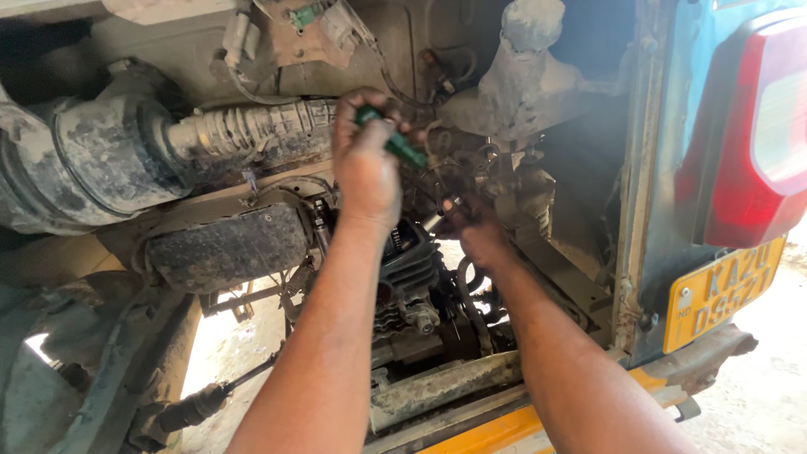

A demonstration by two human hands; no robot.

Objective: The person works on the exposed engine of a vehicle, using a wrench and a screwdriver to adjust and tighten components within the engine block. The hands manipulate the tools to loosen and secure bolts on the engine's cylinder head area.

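Green-handled screwdriver clamped in left hand, fist closed round it, tip angled down-right into engine bay. Right hand sits lower, just beside, fingers curled on a small metal part w/ grip partly hidden. Below both: finned engine cylinder. Left: ribbed hose & dirty air-filter housing. Far right: red tail lamp, yellow plate.

Pale, dusty concrete floor shows at the right edge under the vehicle's rear; sunlit patch of floor beneath the engine bay, nothing discernible lying on it.
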